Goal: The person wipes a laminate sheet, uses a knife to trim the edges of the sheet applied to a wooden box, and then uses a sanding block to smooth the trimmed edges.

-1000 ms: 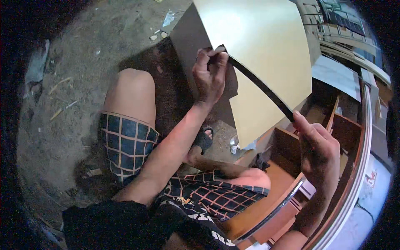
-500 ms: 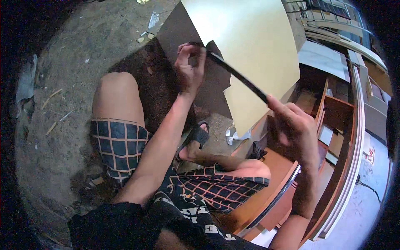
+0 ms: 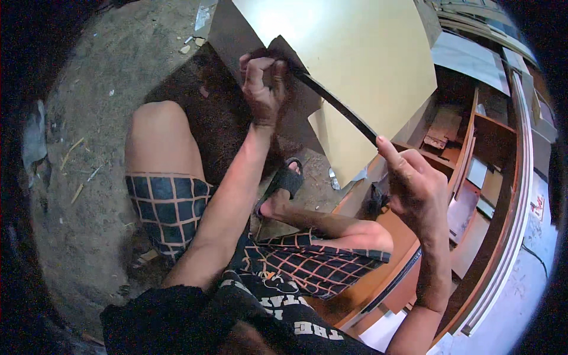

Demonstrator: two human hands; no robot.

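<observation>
Dirt floor (image 3: 118,71): grey-brown, scattered with pale scraps.
Bent knee (image 3: 157,136): the person's left, bare above checked shorts.
Left hand (image 3: 262,89): raised, fingers curled, pinching the strip's upper end (the fingertips sit in deep shade).
Dark strip (image 3: 337,105): narrow, stretched between the two hands, sloping down to the right in front of the pale sheet.
Pale sheet (image 3: 373,65): large, cream, brightly lit at the top.
Right hand (image 3: 419,180): index finger forward, pinching the strip's lower end.
Wooden unit (image 3: 496,129): reddish-brown, divided into compartments, with loose boards inside.
</observation>
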